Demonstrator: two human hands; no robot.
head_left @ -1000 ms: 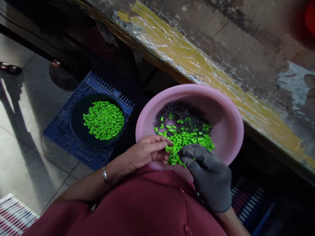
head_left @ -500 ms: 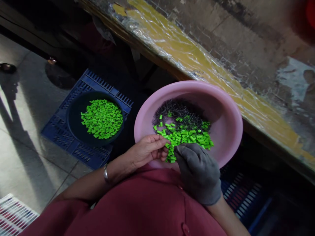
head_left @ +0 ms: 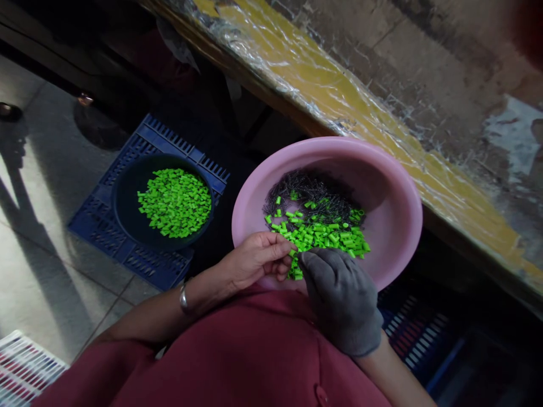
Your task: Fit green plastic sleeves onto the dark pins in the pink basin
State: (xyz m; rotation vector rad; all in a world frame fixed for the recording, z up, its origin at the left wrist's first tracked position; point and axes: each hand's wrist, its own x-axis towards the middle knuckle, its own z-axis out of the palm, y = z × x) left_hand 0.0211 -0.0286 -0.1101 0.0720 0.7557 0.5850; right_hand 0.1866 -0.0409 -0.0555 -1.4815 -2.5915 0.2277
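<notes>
Over the near side of a pink basin (head_left: pixel 243 220), both my hands are closed in pinches with their fingertips almost meeting. My bare left hand (head_left: pixel 257 257) holds its thumb against the forefinger; whatever is between them is too small to make out. A grey glove covers my right hand (head_left: pixel 341 299), whose thumb and forefinger press together and hide what they grip. Inside the basin, short bright green plastic tubes (head_left: pixel 328 236) lie heaped just beyond my fingers. Behind them is a tangled pile of thin dark wiry pieces (head_left: pixel 305 186), with a few tubes scattered on it.
To the left, a dark round basin (head_left: pixel 127 217) of finished-looking green pieces (head_left: pixel 176 203) rests on a blue slatted crate (head_left: pixel 97 226). A worn workbench (head_left: pixel 339 102) edged with yellow plastic runs along the far side. A white crate (head_left: pixel 27 367) stands lower left.
My fingertips have drawn slightly closer together, the left hand shifting a little to the right. Both pinches stay closed, and the view has shifted slightly.
</notes>
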